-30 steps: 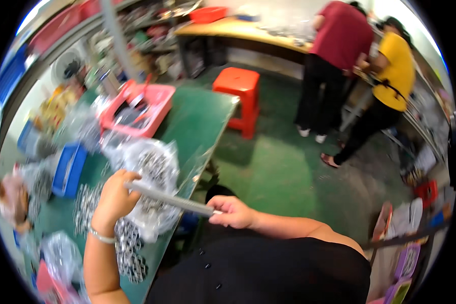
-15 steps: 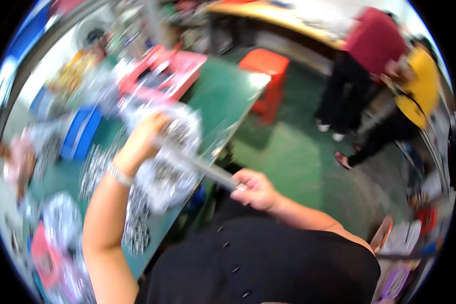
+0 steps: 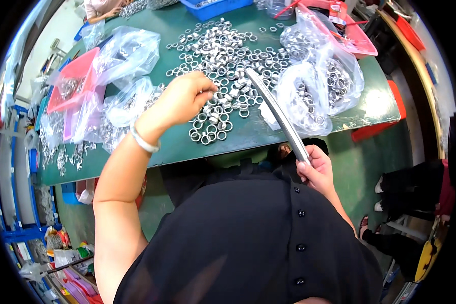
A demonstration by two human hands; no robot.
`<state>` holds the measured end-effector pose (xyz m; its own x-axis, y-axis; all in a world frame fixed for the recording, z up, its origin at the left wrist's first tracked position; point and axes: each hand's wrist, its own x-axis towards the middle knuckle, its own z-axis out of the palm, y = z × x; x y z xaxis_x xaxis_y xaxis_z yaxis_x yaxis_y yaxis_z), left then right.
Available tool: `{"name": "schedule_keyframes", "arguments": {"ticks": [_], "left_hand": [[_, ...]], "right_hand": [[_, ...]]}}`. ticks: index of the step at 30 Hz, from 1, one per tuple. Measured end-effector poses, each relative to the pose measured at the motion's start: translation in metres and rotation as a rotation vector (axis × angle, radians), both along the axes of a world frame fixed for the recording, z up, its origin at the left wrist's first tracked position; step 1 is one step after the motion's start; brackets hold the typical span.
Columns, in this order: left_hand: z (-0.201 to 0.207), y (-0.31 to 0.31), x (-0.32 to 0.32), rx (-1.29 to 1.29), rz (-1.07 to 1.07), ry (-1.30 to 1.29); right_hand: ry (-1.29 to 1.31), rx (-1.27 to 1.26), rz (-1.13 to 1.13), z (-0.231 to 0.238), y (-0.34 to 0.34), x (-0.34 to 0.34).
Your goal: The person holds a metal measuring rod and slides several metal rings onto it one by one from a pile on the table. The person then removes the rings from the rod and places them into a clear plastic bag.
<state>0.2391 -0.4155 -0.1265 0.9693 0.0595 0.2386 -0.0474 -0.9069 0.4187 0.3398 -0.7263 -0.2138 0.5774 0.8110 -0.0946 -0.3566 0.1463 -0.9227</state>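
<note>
Many loose metal rings [image 3: 223, 55] lie heaped and spread over the green table in front of me. My left hand [image 3: 187, 96], a pale band on its wrist, hovers at the near left side of the heap. Its fingers are curled together, and whether something small sits in them is hidden. In my right hand [image 3: 316, 164], near my body, is the lower end of a long, straight grey metal bar [image 3: 278, 114] with a dark stripe along it. The bar slants up and away to the left, its far end over the rings.
Clear plastic bags of rings [image 3: 304, 96] lie right of the heap, by a pink basket [image 3: 357, 38]. Left stand a pink bin [image 3: 76, 76] and more bags [image 3: 129, 53]. A blue tray [image 3: 213, 10] is at the back, near another person's arm [image 3: 119, 10]. A red stool [image 3: 377, 129] stands beyond the right edge.
My view has swung left to face the table and rings. My left hand, at the bar's far end before, is now off it, over the rings; the right hand keeps the bar.
</note>
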Motion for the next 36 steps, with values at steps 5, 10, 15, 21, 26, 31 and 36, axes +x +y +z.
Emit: {"name": "schedule_keyframes", "arguments": {"ticks": [5,10,15,21,26,31,36], "left_hand": [[-0.034,-0.018,-0.032,-0.180,0.077,-0.039],[-0.050,-0.048,-0.024,-0.015,0.069,-0.103],[-0.058,-0.056,-0.008,0.130,0.097,-0.118],[-0.066,-0.046,0.002,-0.785,0.218,-0.204],[-0.060,-0.033,0.002,-1.804,0.134,-0.225],[-0.066,-0.020,-0.001,-1.996,0.010,-0.322],[-0.062,-0.020,-0.001,-1.838,-0.055,-0.404]], "right_hand": [[0.037,-0.071,0.051,-0.003,0.018,-0.002],[0.055,-0.102,0.067,-0.004,0.027,-0.003],[0.079,-0.098,0.056,-0.004,0.029,-0.002],[0.077,-0.109,0.049,-0.007,0.026,0.002],[0.074,-0.111,0.079,-0.010,0.023,0.006],[0.008,-0.173,0.151,-0.002,0.026,0.006],[-0.060,-0.161,0.159,-0.009,0.028,0.002]]}}
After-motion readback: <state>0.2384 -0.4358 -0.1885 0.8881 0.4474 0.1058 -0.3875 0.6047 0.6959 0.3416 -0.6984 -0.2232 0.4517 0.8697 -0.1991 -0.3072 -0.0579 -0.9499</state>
